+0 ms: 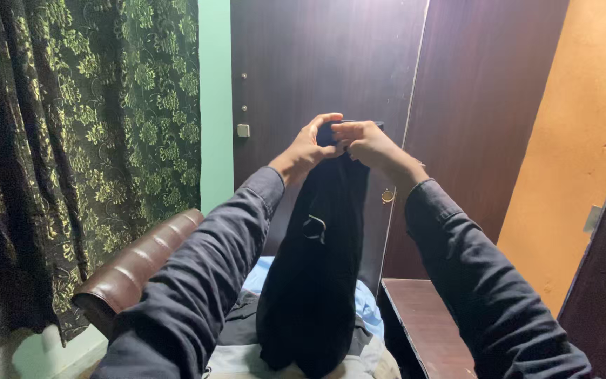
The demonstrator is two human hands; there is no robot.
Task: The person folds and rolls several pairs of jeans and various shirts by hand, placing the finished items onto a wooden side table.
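Both hands are raised in front of the person, holding a dark garment [315,281] by its top edge so that it hangs straight down below the grip. The left hand [308,149] has its fingers curled over the upper edge, clamped on the cloth; the right hand [365,142] pinches the same edge just beside it, fingers closed tight on the fabric. The two grips almost touch.

To do this well, I judge the hands should keep the edge pinched firmly and level, so the cloth hangs free and any twist shows.

Partway below the grip a small metal ring [314,227] sits on the cloth. Under the hanging end lie pale clothes [369,309] on a bed. Behind the grip stands a dark wooden door [303,63]; off to the left-hand side hangs a patterned curtain [71,140], with a brown leather headboard [142,267] lower down.
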